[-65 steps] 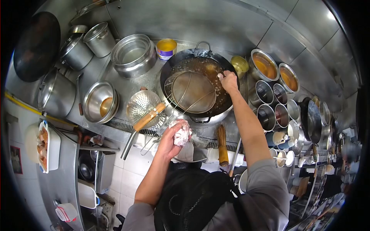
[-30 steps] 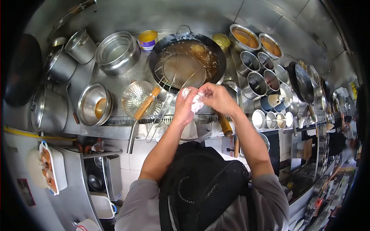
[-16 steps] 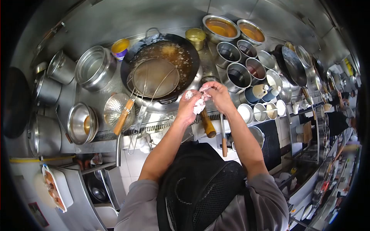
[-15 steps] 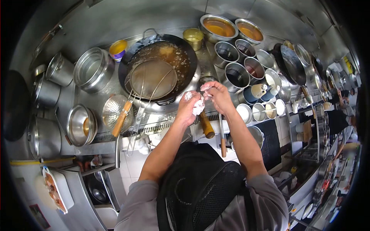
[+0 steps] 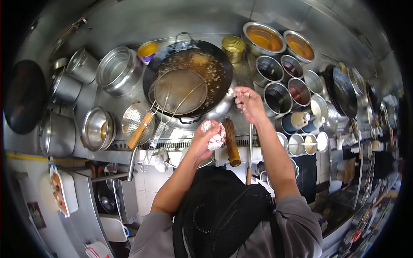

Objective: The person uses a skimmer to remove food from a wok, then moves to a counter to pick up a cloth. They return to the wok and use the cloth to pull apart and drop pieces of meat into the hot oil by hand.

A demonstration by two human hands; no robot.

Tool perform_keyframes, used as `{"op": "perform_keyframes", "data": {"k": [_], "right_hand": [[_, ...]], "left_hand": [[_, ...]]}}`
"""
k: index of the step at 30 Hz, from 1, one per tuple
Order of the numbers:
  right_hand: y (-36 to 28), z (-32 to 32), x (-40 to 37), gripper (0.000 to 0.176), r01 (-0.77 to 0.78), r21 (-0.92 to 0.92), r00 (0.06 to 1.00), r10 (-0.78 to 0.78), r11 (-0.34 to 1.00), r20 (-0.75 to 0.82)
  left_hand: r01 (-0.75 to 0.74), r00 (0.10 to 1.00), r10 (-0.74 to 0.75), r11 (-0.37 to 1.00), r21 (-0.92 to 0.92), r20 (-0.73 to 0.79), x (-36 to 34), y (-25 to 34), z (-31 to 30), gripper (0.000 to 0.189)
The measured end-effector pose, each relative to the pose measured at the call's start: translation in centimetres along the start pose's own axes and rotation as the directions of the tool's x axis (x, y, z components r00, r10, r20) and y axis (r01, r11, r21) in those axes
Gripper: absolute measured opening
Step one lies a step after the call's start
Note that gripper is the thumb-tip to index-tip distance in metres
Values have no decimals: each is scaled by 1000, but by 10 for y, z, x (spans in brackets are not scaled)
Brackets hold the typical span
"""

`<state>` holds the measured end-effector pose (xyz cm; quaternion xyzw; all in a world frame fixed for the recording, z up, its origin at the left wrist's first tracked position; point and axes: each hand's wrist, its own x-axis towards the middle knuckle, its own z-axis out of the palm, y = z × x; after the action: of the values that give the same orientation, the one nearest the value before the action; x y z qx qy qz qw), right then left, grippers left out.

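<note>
My left hand (image 5: 203,139) is closed around a clump of pale pink, white-coated pieces that look like raw meat (image 5: 217,136), held in front of the wok's near edge. At the wok's right rim is my right hand (image 5: 251,105), with its fingers drawn together. A small whitish bit (image 5: 231,92) shows at its fingertips, too small to make out well. Bubbling brown oil fills the black wok (image 5: 148,81), where a golden lump (image 5: 199,59) floats near the far side. A round mesh strainer (image 5: 180,92) lies across the wok's near left part.
A perforated ladle (image 5: 134,122) and steel bowls (image 5: 95,133) sit left of the wok. To its right stand steel pots of dark sauce (image 5: 277,98) and bowls of orange liquid (image 5: 264,38). A wok brush (image 5: 232,150) lies in front, beside a long-handled tool (image 5: 250,150).
My hands have moved apart: the right one went up toward the wok's right rim, the left one down with the clump. The view has shifted slightly.
</note>
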<state>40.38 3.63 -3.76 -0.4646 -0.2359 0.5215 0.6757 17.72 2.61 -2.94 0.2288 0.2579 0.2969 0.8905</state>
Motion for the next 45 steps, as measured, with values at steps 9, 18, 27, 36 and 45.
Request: {"op": "perform_keyframes", "data": {"k": [9,18,27,36,45], "right_hand": [[-19,28,42,24,-33,212,999,26,977,40],[-9,49,89,43,102,-547,956,-233,831,-176],[41,81,202,25,319,-895,925,-308,311,223],[42,128,227,31,280,-958,921,-295,53,253],[-44,142,-69,25,597,-661,796,-234,455,558]], "left_hand": [[-83,990,83,997,10,-110,-30,23,-21,14],[-42,993,40,999,-17,-110,-36,20,-44,16],[-13,995,10,1000,-28,-97,-52,25,-55,19],[-13,991,4,998,-68,-131,-56,35,-58,22],[-142,989,137,984,-106,-51,-43,41,-31,16]]}}
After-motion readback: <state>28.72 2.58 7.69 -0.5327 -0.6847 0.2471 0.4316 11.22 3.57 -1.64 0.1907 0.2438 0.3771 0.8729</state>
